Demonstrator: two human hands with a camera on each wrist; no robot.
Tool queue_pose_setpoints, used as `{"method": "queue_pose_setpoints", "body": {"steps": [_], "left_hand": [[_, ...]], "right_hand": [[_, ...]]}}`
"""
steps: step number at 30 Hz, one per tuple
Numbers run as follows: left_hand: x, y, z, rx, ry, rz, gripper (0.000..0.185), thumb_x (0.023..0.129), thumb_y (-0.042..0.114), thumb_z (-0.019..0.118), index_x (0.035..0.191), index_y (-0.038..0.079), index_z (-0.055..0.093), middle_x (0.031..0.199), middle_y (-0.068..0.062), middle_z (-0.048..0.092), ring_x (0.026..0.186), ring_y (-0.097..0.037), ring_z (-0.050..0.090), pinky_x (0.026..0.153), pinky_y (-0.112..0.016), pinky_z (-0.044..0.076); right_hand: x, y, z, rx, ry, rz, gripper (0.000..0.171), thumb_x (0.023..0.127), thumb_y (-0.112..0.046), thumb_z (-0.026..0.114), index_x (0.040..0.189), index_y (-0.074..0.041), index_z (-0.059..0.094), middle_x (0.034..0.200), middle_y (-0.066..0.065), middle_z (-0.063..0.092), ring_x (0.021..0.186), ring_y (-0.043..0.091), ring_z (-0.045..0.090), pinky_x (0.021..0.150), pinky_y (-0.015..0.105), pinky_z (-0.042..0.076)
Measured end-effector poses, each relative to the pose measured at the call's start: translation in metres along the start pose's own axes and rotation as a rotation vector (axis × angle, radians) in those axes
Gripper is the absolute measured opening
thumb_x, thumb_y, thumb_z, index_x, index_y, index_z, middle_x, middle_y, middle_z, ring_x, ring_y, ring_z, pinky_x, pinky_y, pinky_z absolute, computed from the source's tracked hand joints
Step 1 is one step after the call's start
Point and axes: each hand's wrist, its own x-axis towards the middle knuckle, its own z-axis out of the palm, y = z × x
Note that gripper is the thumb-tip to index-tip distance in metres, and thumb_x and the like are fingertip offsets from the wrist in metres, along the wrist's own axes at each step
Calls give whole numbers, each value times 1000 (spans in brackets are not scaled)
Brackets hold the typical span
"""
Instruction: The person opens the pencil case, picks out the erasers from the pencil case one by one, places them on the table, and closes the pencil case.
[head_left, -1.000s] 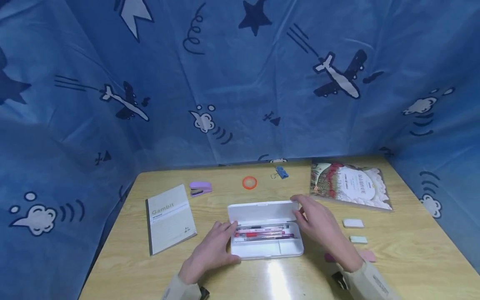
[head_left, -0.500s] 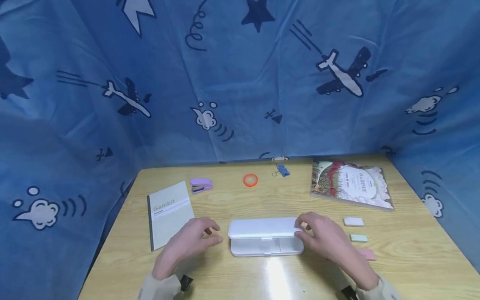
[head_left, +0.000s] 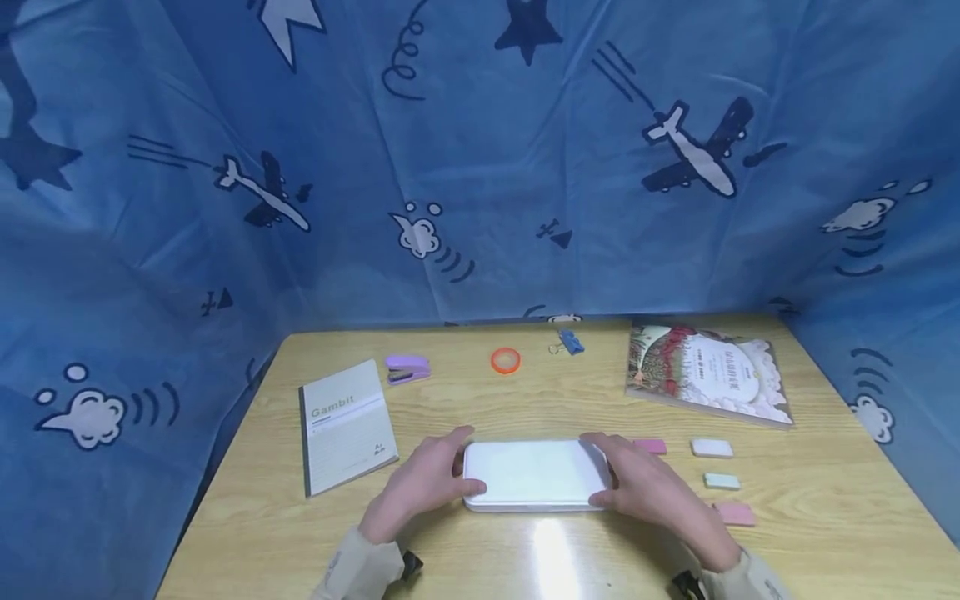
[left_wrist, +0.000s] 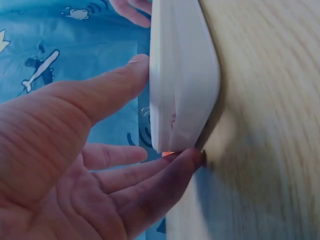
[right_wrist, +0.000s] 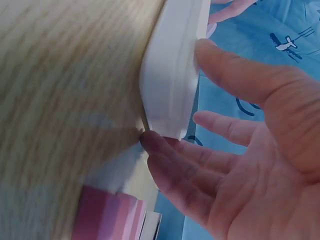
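A white pencil case (head_left: 536,473) lies on the wooden table with its lid down, covering the pens inside. My left hand (head_left: 422,482) holds its left end, the thumb on the lid's near corner and the fingers at the far side. At the right end, my right hand (head_left: 647,485) grips the case the same way, thumb near and fingers beyond. The left wrist view shows the thumb on the case's lid (left_wrist: 162,70) and fingertips at its far edge. In the right wrist view, fingertips touch the far edge of the case (right_wrist: 170,75) near the tabletop.
To the left lie a notebook (head_left: 348,429) and a purple stapler (head_left: 407,368). An orange tape roll (head_left: 506,360) and a blue binder clip (head_left: 571,342) are behind. On the right are a book (head_left: 708,375), a white eraser (head_left: 711,448), a pale green eraser (head_left: 722,481) and pink blocks (head_left: 735,513).
The pencil case's lid has swung down from upright to shut, hiding the pens. My left hand left the case, then came back to its left end. My right hand stayed at the right end.
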Motion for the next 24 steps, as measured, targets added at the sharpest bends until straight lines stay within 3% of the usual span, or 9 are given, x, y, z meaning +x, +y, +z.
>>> {"method": "queue_pose_setpoints", "body": {"steps": [3, 7, 12, 15, 17, 19, 21, 24], "left_hand": [[0, 2, 1, -6, 2, -3, 51, 80, 34, 85, 115, 9, 59, 75, -1, 59, 61, -7, 45, 52, -22, 39], [-1, 3, 3, -21, 8, -10, 51, 79, 33, 86, 116, 10, 60, 76, -1, 60, 61, -7, 46, 52, -22, 41], [-1, 3, 4, -15, 20, -16, 73, 76, 32, 88, 134, 2, 56, 80, 1, 61, 67, -7, 50, 58, -20, 44], [-2, 3, 5, 4, 23, -11, 74, 76, 32, 89, 136, 2, 56, 85, 0, 64, 73, -10, 55, 63, -23, 49], [-3, 3, 6, 26, 28, -4, 75, 77, 34, 88, 138, 2, 55, 101, -7, 70, 87, -17, 64, 75, -30, 57], [-4, 2, 8, 53, 32, 4, 79, 80, 37, 86, 142, 3, 52, 122, -12, 69, 108, -26, 66, 94, -39, 58], [-5, 2, 10, 80, 56, 25, 84, 83, 42, 82, 149, 4, 46, 141, -16, 60, 128, -32, 58, 110, -47, 49], [-4, 0, 14, 157, 136, 55, 81, 92, 49, 70, 155, 9, 40, 154, -17, 47, 143, -40, 42, 117, -58, 40]], "right_hand": [[0, 0, 1, 8, -6, 1, 82, 68, -18, 91, 141, -8, 55, 123, 17, 69, 109, 30, 65, 94, 52, 57], [0, 0, 0, 0, -2, 7, 84, 66, -19, 92, 141, -10, 55, 120, 17, 69, 108, 29, 65, 92, 52, 57], [0, -1, 2, -13, 6, 6, 86, 64, -18, 93, 141, -9, 55, 123, 19, 68, 110, 32, 65, 93, 53, 57], [0, 0, 3, -15, 5, 6, 87, 64, -19, 93, 142, -9, 54, 124, 19, 67, 111, 32, 65, 93, 52, 57], [0, 1, 3, -16, -1, 13, 88, 65, -21, 93, 143, -10, 54, 125, 19, 67, 111, 32, 65, 92, 52, 58], [0, 2, 3, -23, -3, 25, 89, 68, -27, 93, 145, -10, 52, 129, 20, 65, 114, 34, 64, 94, 54, 57], [1, 3, 3, -35, 14, 28, 92, 70, -33, 91, 148, -10, 49, 136, 22, 61, 121, 39, 61, 100, 58, 53], [4, 4, 3, -82, 88, 18, 100, 71, -46, 89, 153, -11, 43, 150, 26, 49, 133, 49, 50, 103, 68, 46]]}}
